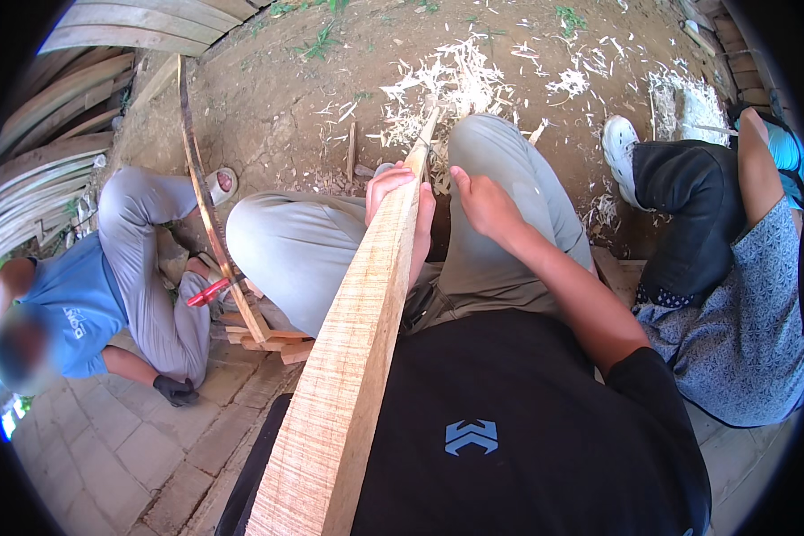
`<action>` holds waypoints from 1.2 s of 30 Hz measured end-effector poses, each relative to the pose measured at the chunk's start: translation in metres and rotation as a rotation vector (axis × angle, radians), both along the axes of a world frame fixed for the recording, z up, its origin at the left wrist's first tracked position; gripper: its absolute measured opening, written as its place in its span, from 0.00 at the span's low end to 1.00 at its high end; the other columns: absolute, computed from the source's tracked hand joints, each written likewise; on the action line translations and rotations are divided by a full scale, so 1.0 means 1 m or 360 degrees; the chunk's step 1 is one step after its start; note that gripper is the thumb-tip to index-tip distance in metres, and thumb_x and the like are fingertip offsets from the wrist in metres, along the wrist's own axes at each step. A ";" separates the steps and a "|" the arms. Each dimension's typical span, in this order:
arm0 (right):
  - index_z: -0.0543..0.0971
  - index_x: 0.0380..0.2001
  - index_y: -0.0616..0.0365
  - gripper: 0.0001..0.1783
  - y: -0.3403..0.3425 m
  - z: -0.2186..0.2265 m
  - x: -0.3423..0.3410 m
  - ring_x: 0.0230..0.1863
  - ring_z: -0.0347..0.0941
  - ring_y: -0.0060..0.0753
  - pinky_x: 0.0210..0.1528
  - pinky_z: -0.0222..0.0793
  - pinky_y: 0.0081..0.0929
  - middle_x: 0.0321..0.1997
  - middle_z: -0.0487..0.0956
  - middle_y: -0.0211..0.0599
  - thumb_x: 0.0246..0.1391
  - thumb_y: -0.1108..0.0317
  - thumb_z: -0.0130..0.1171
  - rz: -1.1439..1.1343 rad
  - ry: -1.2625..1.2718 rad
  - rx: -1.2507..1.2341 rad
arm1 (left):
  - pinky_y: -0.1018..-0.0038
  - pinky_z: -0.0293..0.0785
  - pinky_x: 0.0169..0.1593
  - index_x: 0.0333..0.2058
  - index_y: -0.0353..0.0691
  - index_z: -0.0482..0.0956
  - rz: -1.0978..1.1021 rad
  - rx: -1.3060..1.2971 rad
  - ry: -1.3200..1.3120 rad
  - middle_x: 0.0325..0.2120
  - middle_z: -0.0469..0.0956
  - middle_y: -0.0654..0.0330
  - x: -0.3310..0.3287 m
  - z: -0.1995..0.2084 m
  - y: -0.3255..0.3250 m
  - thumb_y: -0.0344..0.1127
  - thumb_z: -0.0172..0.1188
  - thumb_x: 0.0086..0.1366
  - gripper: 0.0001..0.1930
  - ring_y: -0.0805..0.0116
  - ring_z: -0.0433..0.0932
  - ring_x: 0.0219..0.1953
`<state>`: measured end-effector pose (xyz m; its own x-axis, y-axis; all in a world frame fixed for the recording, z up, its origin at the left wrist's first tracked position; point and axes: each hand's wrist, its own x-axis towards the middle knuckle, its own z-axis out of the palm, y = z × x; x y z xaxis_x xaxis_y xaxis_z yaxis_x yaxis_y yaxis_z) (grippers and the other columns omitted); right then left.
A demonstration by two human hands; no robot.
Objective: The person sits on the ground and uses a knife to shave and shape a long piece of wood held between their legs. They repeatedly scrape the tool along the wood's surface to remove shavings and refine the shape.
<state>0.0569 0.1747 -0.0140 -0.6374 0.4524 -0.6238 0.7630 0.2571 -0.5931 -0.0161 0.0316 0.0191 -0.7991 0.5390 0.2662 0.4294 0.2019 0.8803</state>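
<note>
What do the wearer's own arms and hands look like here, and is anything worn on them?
Both hands are bare: no gloves, rings or watch show on the left hand or the right hand. The right forearm is uncovered up to a short black T-shirt sleeve near the shoulder. The left arm is hidden behind the long pale wooden plank.

Bare dirt ground (277, 98) strewn with pale wood shavings (456, 76) meets a brick-paved floor (143, 447), with curved wooden slats (54, 134) stacked at left in daylight.
</note>
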 end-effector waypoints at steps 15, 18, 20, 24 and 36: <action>0.78 0.25 0.76 0.43 0.002 -0.008 0.002 0.39 0.75 0.78 0.47 0.69 0.58 0.28 0.76 0.74 0.76 0.43 0.37 -0.0065 0.0214 -0.0006 | 0.68 0.72 0.65 0.49 0.34 0.73 -0.0126 0.0013 0.0197 0.47 0.74 0.54 -0.008 0.001 0.004 0.20 0.61 0.69 0.12 0.59 0.76 0.60; 0.77 0.25 0.76 0.43 0.007 -0.002 -0.001 0.40 0.75 0.77 0.48 0.69 0.58 0.28 0.76 0.74 0.76 0.42 0.36 -0.0074 0.0257 0.0025 | 0.68 0.72 0.64 0.49 0.33 0.73 -0.0136 -0.0004 0.0199 0.47 0.74 0.54 -0.012 0.005 0.010 0.20 0.61 0.69 0.11 0.59 0.76 0.60; 0.79 0.33 0.73 0.38 0.013 0.009 -0.006 0.42 0.76 0.75 0.49 0.70 0.60 0.33 0.79 0.71 0.77 0.46 0.35 0.0063 0.0194 0.0047 | 0.68 0.72 0.63 0.49 0.33 0.73 -0.0095 -0.0018 0.0139 0.47 0.74 0.54 -0.012 0.006 0.013 0.20 0.61 0.69 0.11 0.59 0.77 0.60; 0.81 0.35 0.73 0.38 0.018 0.003 -0.008 0.44 0.76 0.74 0.51 0.70 0.61 0.36 0.80 0.70 0.77 0.47 0.34 0.0094 0.0092 -0.0003 | 0.68 0.72 0.63 0.48 0.34 0.73 -0.0079 -0.0049 0.0078 0.47 0.74 0.54 -0.012 0.004 0.015 0.20 0.61 0.69 0.11 0.59 0.77 0.60; 0.79 0.26 0.76 0.43 -0.001 0.002 0.008 0.42 0.76 0.76 0.51 0.69 0.59 0.31 0.78 0.73 0.76 0.44 0.35 0.0077 0.0148 -0.0037 | 0.68 0.71 0.64 0.48 0.36 0.73 -0.0087 0.0025 0.0056 0.47 0.75 0.54 0.003 -0.001 -0.007 0.19 0.62 0.68 0.12 0.58 0.76 0.61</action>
